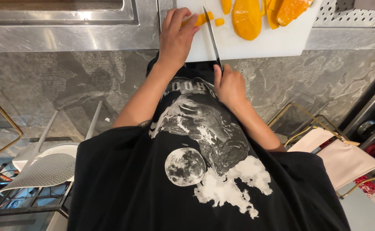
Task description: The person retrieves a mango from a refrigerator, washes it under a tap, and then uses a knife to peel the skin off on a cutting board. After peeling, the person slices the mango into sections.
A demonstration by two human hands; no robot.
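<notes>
Shiny steel tabletop runs along the top of the view, and a white cutting board lies on it. Everything here is told from that board.

On the board lie orange fruit pieces. A big half piece lies near the middle of the board. More big slices lie at the board's far right corner. A small strip of fruit lies on the left part of the board, with a tiny cube just beside it.

The left hand rests on the left side of the board. Its fingers are bent and press down on the small strip, so its grip is holding the fruit in place.

The right hand is below the near edge of the board, over the dark shirt. Its grip is closed tight on the handle of a knife. The long thin blade reaches up across the board, right next to the left hand's fingers and the small strip.

Left of the board, the steel dips into a sink. Below the board is a grey stone wall. Far below and to the left of the board is a white chair
</notes>
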